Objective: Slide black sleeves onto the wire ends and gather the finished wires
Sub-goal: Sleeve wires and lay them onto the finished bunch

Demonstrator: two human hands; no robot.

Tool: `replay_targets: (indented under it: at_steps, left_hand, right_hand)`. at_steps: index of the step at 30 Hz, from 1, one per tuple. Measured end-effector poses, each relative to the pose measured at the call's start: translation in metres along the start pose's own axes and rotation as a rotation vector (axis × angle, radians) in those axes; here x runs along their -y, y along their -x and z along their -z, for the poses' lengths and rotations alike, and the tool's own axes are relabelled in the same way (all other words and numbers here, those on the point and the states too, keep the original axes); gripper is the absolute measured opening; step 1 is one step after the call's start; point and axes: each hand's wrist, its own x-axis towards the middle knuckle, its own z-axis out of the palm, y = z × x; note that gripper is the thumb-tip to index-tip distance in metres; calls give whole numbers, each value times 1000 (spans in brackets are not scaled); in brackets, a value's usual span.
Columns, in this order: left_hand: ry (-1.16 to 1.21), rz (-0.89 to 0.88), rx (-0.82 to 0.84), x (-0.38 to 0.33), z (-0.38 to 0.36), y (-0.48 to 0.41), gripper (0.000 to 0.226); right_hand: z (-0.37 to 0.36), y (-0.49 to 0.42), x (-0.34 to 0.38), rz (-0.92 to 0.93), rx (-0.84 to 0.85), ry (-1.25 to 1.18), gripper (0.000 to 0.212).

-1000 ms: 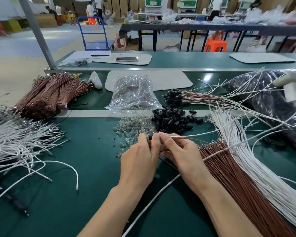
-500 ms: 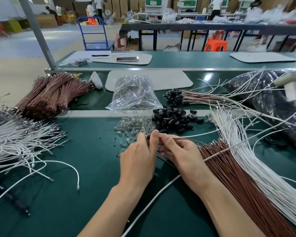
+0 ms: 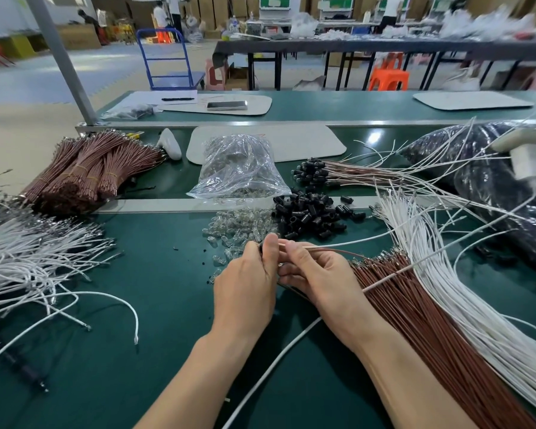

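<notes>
The left hand point(image 3: 248, 283) pinches a small black sleeve point(image 3: 261, 247), which barely shows between its fingertips. The right hand point(image 3: 319, 274) pinches a thin brown wire point(image 3: 322, 249) whose end meets the sleeve. On the green tabletop point(image 3: 155, 274), a pile of sleeves point(image 3: 310, 216) lies at 12 o'clock. Farther off at 1 o'clock lie black-capped sleeved wires point(image 3: 347, 176). At 4 o'clock lie bare brown wires point(image 3: 415, 311).

We observed the left hand point(image 3: 245, 289) and right hand point(image 3: 319, 274) pinching one brown wire point(image 3: 328, 249) near its end above the green bench point(image 3: 167, 305), just short of the loose black sleeves point(image 3: 310, 216); sleeved wires point(image 3: 353, 174) lay beyond.
</notes>
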Motion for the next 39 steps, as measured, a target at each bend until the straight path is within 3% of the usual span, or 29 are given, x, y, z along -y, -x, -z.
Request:
replay_targets:
  at_steps: [3, 7, 10, 14, 16, 19, 23, 29, 35, 39]
  left_hand:
    - [140, 42, -13, -2, 3, 0, 66]
    - [546, 163, 24, -6, 7, -5, 59]
    - [757, 178, 134, -13, 7, -3, 61]
    - [689, 123, 148, -19, -8, 7, 55]
    - [596, 122, 96, -16, -13, 7, 63]
    - [479, 125, 76, -15, -15, 6, 80]
    - [393, 125, 50, -19, -18, 7, 82]
    - [304, 68, 38, -21, -16, 8, 102]
    - [308, 85, 55, -19, -17, 8, 102]
    - [499, 136, 45, -19, -14, 6, 79]
  right_hand:
    - [-3, 3, 3, 59, -1, 85, 22]
    - [-4, 5, 3, 122, 14, 183, 25]
    - [-8, 5, 4, 73, 21, -37, 27]
    - [-20, 4, 0, -41, 45, -210, 44]
    - [-24, 4, -2, -71, 35, -229, 50]
    - [-26, 3, -4, -88, -14, -271, 45]
    - [-26, -2, -8, -104, -101, -338, 33]
    - [-21, -9, -12, -147, -126, -354, 32]
    - [-19, -9, -11, -163, -118, -351, 36]
    - [-21, -6, -7, -157, -71, -334, 30]
